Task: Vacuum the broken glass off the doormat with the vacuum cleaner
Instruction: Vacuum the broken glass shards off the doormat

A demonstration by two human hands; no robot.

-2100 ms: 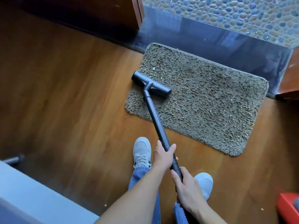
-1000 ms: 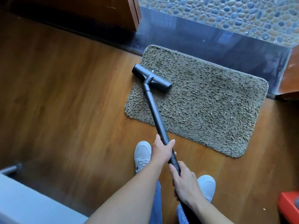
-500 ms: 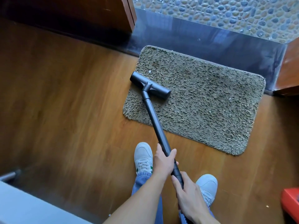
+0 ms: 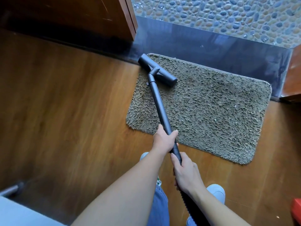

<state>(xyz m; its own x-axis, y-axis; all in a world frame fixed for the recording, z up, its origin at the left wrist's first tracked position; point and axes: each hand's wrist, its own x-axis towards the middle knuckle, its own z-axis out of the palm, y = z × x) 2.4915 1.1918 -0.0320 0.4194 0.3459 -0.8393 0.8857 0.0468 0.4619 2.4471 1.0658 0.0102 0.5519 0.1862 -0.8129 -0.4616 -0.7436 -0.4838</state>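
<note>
A shaggy grey-brown doormat [image 4: 211, 111] lies on the wooden floor before a dark threshold. A few tiny pale glass bits [image 4: 235, 106] speckle its right half. The vacuum cleaner's black floor head [image 4: 164, 75] rests on the mat's far left corner, one end over the mat's edge. Its black tube [image 4: 158, 101] slants back toward me. My left hand [image 4: 163, 141] grips the tube higher up; my right hand [image 4: 186, 173] grips it just below, where the ribbed hose begins.
A dark stone threshold [image 4: 211, 44] and pebble paving [image 4: 219, 13] lie beyond the mat. A wooden door [image 4: 97, 18] stands at far left, another wooden edge [image 4: 293, 70] at right. A red object [image 4: 297, 209] sits bottom right, pale furniture [image 4: 19, 212] bottom left. My white shoes are below.
The floor head has slid forward from the mat's left middle to its far left corner. Both hands moved forward along with the tube.
</note>
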